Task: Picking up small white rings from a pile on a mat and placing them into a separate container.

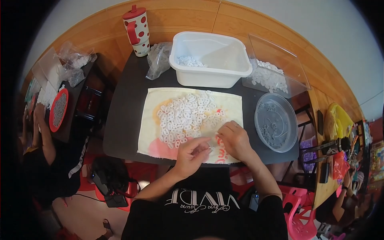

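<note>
A cream cloth with coloured prints lies on the dark table in front of me. Many small white plastic pieces with two holes are spread over it. My left hand is closed at the cloth's near edge, thumb and fingertips together; a tiny pale thing shows at the tips, too small to name. To its right, my right hand reaches down to the cloth with its fingers bunched, beside the nearest white pieces. Whatever its fingertips hold is hidden.
Behind the cloth stands a white tub with white pieces inside. A transparent bin holds more, and a round clear tray holds small grey parts. A spotted tumbler and plastic bag stand back left. Other people work at both sides.
</note>
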`<state>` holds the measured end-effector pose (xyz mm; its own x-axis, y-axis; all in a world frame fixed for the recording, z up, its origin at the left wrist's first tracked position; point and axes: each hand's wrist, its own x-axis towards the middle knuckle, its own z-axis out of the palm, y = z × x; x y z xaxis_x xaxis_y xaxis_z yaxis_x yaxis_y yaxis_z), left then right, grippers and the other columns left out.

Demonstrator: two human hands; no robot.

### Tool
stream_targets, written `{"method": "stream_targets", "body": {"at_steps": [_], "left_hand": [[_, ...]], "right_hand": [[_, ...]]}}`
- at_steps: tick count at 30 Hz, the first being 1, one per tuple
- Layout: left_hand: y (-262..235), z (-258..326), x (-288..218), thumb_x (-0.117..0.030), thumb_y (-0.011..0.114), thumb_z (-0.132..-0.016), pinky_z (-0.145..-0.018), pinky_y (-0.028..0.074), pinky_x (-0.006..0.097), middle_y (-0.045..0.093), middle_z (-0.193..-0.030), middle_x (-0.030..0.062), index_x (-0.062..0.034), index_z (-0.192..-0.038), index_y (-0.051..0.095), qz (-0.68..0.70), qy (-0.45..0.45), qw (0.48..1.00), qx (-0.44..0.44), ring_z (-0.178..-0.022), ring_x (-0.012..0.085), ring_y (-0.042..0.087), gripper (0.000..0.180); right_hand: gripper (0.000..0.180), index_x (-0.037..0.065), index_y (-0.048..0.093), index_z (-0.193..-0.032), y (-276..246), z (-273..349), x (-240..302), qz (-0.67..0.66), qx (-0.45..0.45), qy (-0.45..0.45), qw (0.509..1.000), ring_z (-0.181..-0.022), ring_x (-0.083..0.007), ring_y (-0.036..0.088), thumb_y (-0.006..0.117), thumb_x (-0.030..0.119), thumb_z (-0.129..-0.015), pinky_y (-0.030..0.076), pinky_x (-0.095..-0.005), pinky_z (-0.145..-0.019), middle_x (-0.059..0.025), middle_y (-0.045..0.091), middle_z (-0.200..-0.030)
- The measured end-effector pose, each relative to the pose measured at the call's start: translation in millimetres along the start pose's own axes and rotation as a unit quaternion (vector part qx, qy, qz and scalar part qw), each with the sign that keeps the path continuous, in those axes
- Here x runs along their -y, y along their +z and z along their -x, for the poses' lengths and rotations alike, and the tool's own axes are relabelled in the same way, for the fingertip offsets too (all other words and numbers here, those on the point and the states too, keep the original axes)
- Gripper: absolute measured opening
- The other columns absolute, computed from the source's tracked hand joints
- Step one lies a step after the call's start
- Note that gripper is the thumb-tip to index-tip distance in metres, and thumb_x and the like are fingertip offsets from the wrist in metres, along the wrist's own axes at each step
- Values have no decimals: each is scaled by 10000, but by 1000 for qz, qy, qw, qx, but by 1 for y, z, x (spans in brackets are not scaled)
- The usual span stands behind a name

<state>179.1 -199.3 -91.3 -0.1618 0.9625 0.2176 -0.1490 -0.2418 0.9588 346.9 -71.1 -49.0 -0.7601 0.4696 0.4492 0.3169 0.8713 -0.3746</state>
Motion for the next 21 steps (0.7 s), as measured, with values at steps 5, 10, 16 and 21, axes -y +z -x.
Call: {"method": "stream_targets", "body": {"at_steps": [5, 10, 16, 21], "left_hand": [[-3, 0, 1, 121, 627, -903, -671, 457, 216, 612, -900, 29, 19, -1319, 576, 8, -17, 1000, 23, -782, 75, 563, 431], [1, -3, 7, 68, 656, -896, -554, 401, 190, 602, -800, -4, 2, -1318, 587, 27, 5, 1000, 2, -652, 32, 524, 433], [-1, -3, 8, 61, 657, -899, -550, 393, 190, 605, -803, -8, -2, -1315, 591, 29, 14, 999, 14, -654, 27, 520, 425], [-1, -3, 7, 56, 658, -902, -549, 391, 193, 606, -799, -8, -2, -1300, 603, 32, 5, 999, 14, -654, 29, 524, 407]], "right_hand": [[91, -17, 656, -954, -7, 5, 17, -347, -17, 178, 921, -789, -161, 591, 657, -57, -872, 468, -281, -704, -80, 629, -883], [96, -16, 659, -966, -5, 4, 30, -354, 6, 149, 923, -777, -127, 573, 650, -69, -886, 444, -253, -689, -60, 625, -874], [108, -10, 658, -964, 0, 8, 28, -348, -18, 140, 927, -770, -132, 569, 658, -74, -877, 440, -254, -672, -65, 621, -880], [118, -13, 658, -969, 0, 9, 27, -336, -10, 138, 932, -782, -140, 581, 665, -78, -870, 446, -259, -668, -73, 624, -892]]}}
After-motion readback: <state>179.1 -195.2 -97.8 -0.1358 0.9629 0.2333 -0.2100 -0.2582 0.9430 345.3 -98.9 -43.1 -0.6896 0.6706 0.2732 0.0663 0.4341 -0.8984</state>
